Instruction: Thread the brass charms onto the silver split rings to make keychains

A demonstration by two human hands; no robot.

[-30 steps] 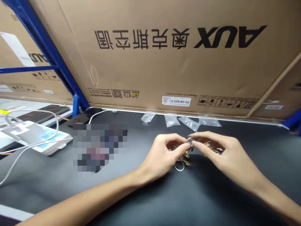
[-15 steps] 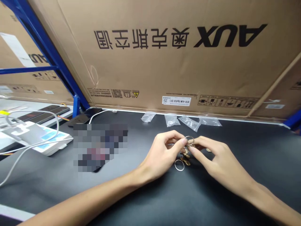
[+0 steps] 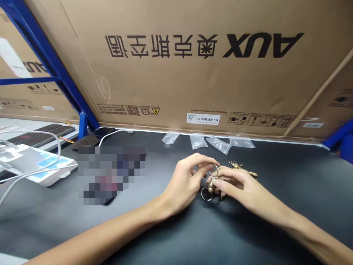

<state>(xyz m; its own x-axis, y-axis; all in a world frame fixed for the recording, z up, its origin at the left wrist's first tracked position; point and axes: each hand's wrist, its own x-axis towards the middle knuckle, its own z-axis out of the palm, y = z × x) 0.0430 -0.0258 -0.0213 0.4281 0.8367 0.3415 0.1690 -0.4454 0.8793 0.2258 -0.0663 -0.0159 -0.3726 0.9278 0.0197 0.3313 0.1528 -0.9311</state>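
Observation:
My left hand (image 3: 186, 182) and my right hand (image 3: 239, 186) meet low over the black work surface (image 3: 286, 173). Between their fingertips is a silver split key ring (image 3: 213, 171), pinched by both hands. A small brass charm (image 3: 211, 187) hangs below it, and a second silver ring (image 3: 206, 194) sits at its lower end, touching the surface. Just past my right hand lies a longer brass animal-shaped charm (image 3: 242, 168). Blocked by my fingers, the ring's join cannot be seen.
Several small clear plastic bags (image 3: 217, 144) lie along the back edge, below a large upside-down AUX cardboard carton (image 3: 193, 66). To the left are a pixelated patch (image 3: 110, 175), a white boxed item (image 3: 35, 162), white cables and a blue rack upright (image 3: 82, 125).
My hands have drawn closer around the rings and shifted slightly down. The rings and brass charm now sit lower, and the longer brass charm shows more clearly past my right hand. The camera has tilted slightly.

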